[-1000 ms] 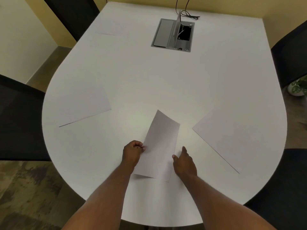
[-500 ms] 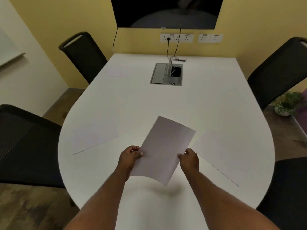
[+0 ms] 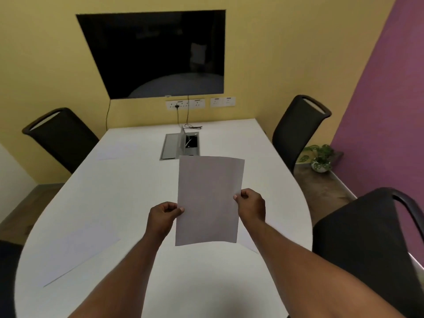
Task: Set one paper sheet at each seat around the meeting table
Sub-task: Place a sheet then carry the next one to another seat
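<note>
I hold a blank paper sheet [image 3: 208, 200] upright in the air above the white meeting table [image 3: 128, 191]. My left hand [image 3: 164, 215] pinches its left edge and my right hand [image 3: 251, 206] pinches its right edge. A second sheet [image 3: 78, 251] lies flat near the table's left front edge. A third sheet [image 3: 114, 151] lies at the far left, before the far left chair [image 3: 62, 136]. A corner of another sheet [image 3: 249, 243] shows under my right forearm; the rest is hidden.
A far right chair [image 3: 298, 129] and a near right chair [image 3: 371, 237] stand by the table. A metal cable box [image 3: 179, 145] with its lid up sits mid-table. A dark screen [image 3: 158, 53] hangs on the yellow wall. A potted plant [image 3: 320, 158] stands on the floor at right.
Both hands lifted the sheet off the table and turned it straight and upright. My view tilted up from the tabletop to the wall, screen and chairs.
</note>
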